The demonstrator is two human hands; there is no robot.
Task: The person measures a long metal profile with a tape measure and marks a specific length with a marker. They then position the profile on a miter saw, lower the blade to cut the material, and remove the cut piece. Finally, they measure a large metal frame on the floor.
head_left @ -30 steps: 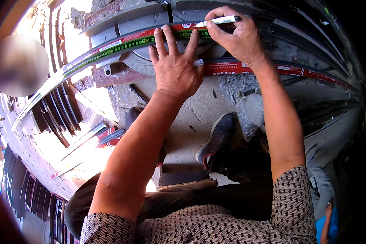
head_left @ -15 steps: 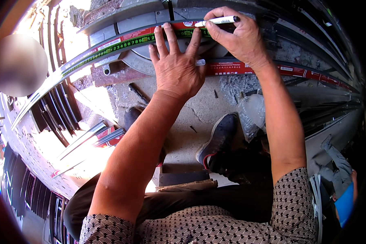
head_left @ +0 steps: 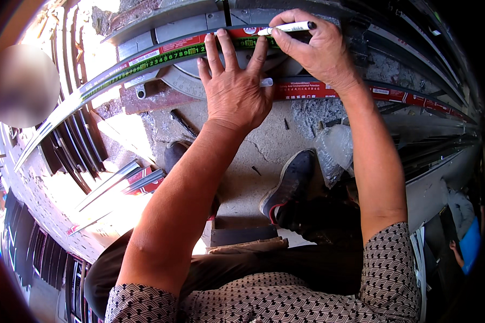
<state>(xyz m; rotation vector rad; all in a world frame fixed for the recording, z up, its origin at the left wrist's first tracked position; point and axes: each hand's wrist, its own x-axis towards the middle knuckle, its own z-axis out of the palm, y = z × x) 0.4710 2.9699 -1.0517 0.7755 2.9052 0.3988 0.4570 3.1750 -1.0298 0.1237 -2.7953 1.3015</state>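
Observation:
My left hand lies flat with fingers spread across a black-and-green tape measure and the long metal profile with a red printed film. A small translucent cap-like piece sticks out beside its thumb; whether the thumb grips it is hidden. My right hand pinches a white marker pen with a black end. The pen's other end points left and meets the profile's red film just past my left index finger. Beneath both lies a round metal plate with a degree scale.
A second red-filmed profile runs to the right. Crumpled clear plastic lies by my shoe. Cut profile pieces and dark bars lie at left. Another person in blue is at the lower right edge.
Both my hands, the marker pen and the tape measure stay nearly in place. The other person at the lower right has shifted and changed posture.

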